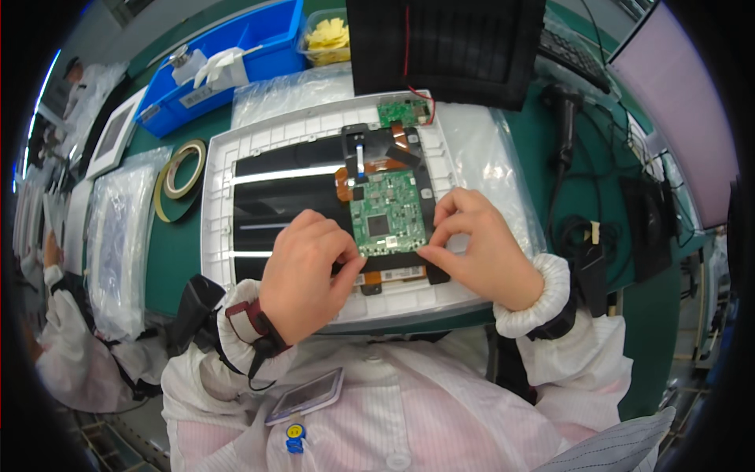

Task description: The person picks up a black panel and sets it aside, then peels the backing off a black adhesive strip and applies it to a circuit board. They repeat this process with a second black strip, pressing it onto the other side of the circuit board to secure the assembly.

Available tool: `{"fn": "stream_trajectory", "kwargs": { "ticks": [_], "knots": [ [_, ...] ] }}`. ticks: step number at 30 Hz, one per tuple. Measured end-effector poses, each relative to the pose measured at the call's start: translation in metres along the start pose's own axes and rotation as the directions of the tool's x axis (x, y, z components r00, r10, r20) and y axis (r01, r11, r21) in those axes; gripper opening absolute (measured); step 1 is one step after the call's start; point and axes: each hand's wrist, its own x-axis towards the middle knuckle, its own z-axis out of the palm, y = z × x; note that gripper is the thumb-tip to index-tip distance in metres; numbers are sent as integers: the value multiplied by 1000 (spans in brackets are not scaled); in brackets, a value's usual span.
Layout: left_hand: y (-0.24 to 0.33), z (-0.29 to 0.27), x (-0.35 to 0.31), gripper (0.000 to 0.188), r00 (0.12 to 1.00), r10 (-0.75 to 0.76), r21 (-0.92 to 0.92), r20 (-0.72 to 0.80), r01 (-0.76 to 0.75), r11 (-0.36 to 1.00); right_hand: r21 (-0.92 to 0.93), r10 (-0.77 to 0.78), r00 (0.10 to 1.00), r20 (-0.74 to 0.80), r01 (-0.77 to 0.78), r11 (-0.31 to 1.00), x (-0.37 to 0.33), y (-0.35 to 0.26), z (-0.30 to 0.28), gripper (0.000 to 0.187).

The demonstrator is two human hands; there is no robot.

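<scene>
A green circuit board (pixel 387 212) lies inside a white frame (pixel 218 212), over a glossy black panel (pixel 291 200). My left hand (pixel 307 271) pinches at the board's near left corner. At its near right corner, the thumb and forefinger of my right hand (pixel 481 248) are closed. A dark strip (pixel 391 262) runs along the near edge between my fingertips; whether they also grip it is unclear. Orange flex cable (pixel 385 166) shows at the board's far side. A smaller green board (pixel 401 112) with red wires sits at the frame's far edge.
Tape rolls (pixel 185 169) and bagged parts (pixel 118 236) are on the left. Behind stand a blue bin (pixel 169 110), a tub of yellow pieces (pixel 328 35) and a black panel (pixel 448 47). To the right are a handheld scanner (pixel 562 118), cables and a monitor (pixel 684 102). Another person works far left.
</scene>
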Motion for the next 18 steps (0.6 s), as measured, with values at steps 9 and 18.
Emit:
{"fn": "stream_trajectory", "kwargs": {
  "ticks": [9,18],
  "knots": [
    [0,-1,-2,12,999,-35,11,30,35,999,24,19,1000,19,-20,1000,0,-1,0,13],
    [1,0,-2,11,999,-34,22,37,34,999,-1,-2,1000,-5,2,1000,-2,0,1,12]
  ]
}}
